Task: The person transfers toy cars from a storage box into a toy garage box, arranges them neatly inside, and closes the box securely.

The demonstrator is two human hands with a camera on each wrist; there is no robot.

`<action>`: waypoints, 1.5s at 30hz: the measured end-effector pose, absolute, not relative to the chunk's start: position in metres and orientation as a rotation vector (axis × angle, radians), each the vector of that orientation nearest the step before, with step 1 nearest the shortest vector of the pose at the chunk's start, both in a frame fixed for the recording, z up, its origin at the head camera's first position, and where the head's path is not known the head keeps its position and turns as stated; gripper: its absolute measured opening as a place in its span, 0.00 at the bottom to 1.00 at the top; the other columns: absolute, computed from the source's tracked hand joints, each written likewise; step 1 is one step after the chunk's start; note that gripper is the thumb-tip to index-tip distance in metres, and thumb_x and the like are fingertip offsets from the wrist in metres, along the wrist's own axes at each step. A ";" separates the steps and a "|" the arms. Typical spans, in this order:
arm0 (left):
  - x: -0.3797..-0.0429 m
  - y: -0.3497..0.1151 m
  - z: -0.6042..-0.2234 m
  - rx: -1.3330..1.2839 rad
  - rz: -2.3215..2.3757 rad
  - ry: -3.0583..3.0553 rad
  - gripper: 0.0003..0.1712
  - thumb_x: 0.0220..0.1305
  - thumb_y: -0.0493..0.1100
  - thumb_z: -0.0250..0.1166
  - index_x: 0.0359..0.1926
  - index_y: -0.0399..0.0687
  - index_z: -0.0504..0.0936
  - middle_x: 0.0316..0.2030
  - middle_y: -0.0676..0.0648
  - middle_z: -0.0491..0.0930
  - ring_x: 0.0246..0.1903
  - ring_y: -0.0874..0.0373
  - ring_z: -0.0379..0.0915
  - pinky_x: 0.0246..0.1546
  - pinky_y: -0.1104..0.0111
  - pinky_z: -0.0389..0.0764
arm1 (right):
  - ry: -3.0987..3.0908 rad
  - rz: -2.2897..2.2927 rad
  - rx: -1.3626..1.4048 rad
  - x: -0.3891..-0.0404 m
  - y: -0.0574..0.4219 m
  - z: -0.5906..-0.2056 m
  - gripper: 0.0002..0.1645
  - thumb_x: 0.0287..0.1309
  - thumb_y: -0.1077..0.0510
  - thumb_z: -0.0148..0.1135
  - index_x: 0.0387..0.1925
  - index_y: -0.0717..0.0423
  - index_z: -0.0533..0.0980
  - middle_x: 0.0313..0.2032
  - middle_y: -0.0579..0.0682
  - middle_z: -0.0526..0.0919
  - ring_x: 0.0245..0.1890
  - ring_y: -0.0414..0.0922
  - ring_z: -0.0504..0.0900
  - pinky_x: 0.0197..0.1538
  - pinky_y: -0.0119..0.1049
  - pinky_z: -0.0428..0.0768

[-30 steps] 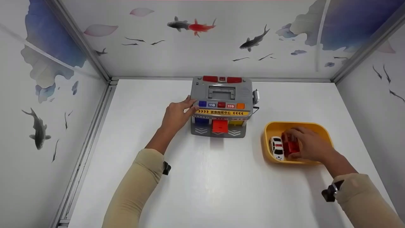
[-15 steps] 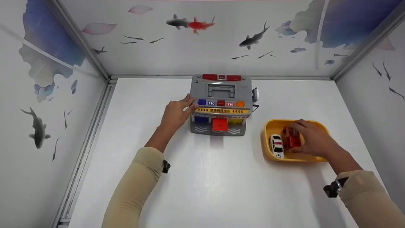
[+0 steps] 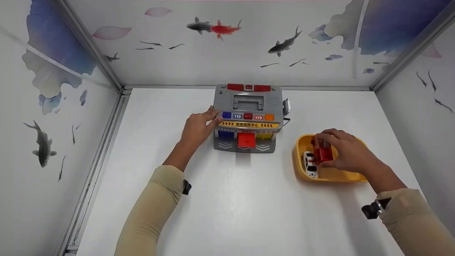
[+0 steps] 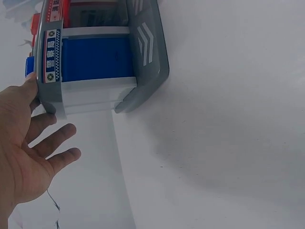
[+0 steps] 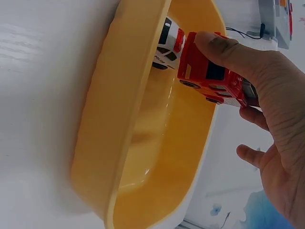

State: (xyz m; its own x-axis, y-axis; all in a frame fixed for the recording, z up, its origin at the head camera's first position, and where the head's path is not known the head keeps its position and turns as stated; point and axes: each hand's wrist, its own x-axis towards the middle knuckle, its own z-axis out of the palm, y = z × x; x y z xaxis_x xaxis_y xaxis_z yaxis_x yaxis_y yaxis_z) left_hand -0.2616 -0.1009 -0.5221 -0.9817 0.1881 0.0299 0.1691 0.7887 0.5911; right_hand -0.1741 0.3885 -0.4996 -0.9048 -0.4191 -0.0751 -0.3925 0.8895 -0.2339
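Note:
My right hand (image 3: 350, 151) pinches a red toy fire truck (image 3: 323, 152) between thumb and fingers, lifted over the yellow tub (image 3: 341, 176). In the right wrist view the fire truck (image 5: 209, 76) hangs tilted above the tub's inside. Beside it in the tub lies a white toy police car (image 3: 311, 169), partly covered by the truck. My left hand (image 3: 197, 129) grips the left roof edge of a grey toy emergency station (image 3: 225, 103). In the left wrist view the remaining fingers (image 4: 62, 138) spread free of the station.
The station's red door (image 3: 246, 140) sticks out in front, between a blue door (image 3: 226, 135) and a yellow one. A white piece (image 3: 287, 106) and a thin black cord (image 3: 286, 121) are on its right side. Printed walls enclose the white table (image 3: 231, 202).
My right hand has raised the fire truck from the tub and shifted it slightly left, over the police car's side. The left hand stays on the station.

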 end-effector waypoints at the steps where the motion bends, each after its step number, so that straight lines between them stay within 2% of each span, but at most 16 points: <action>1: -0.261 -0.101 -0.522 0.295 0.961 2.946 0.32 0.82 0.66 0.61 0.77 0.60 0.79 0.78 0.47 0.72 0.77 0.44 0.74 0.79 0.51 0.75 | 2.932 -0.320 -0.633 -0.174 0.386 -0.498 0.55 0.48 0.47 0.92 0.76 0.49 0.75 0.72 0.60 0.77 0.71 0.67 0.77 0.71 0.76 0.76; 15: -0.261 -0.100 -0.521 0.285 0.949 2.951 0.32 0.82 0.66 0.61 0.77 0.60 0.78 0.78 0.47 0.72 0.77 0.44 0.74 0.80 0.51 0.75 | 2.882 -0.310 -0.639 -0.177 0.357 -0.492 0.55 0.53 0.47 0.89 0.79 0.46 0.72 0.76 0.58 0.74 0.74 0.66 0.73 0.70 0.74 0.79; 26: -0.262 -0.100 -0.522 0.280 0.957 2.946 0.31 0.81 0.66 0.61 0.77 0.63 0.78 0.78 0.47 0.72 0.77 0.44 0.74 0.79 0.50 0.76 | 2.911 -0.334 -0.826 -0.181 0.335 -0.501 0.52 0.53 0.43 0.88 0.76 0.48 0.75 0.73 0.58 0.78 0.70 0.63 0.77 0.69 0.68 0.83; 31: -0.263 -0.101 -0.525 0.287 0.967 2.963 0.31 0.81 0.66 0.62 0.76 0.62 0.79 0.77 0.48 0.74 0.77 0.44 0.75 0.78 0.50 0.77 | 2.907 -0.333 -0.857 -0.181 0.327 -0.506 0.51 0.53 0.44 0.87 0.77 0.48 0.75 0.72 0.57 0.79 0.69 0.60 0.77 0.71 0.67 0.83; 37: -0.263 -0.101 -0.525 0.301 0.964 2.965 0.32 0.81 0.66 0.61 0.76 0.60 0.79 0.77 0.47 0.74 0.77 0.44 0.74 0.77 0.50 0.77 | 2.880 -0.297 -0.874 -0.182 0.319 -0.509 0.51 0.54 0.42 0.86 0.77 0.48 0.75 0.72 0.58 0.78 0.71 0.61 0.76 0.77 0.69 0.76; 45: -0.263 -0.101 -0.524 0.281 0.960 2.960 0.32 0.81 0.66 0.61 0.76 0.61 0.79 0.78 0.48 0.73 0.77 0.45 0.74 0.79 0.50 0.76 | 2.877 -0.284 -0.912 -0.182 0.314 -0.503 0.50 0.54 0.41 0.85 0.76 0.46 0.76 0.72 0.57 0.78 0.70 0.60 0.76 0.77 0.69 0.75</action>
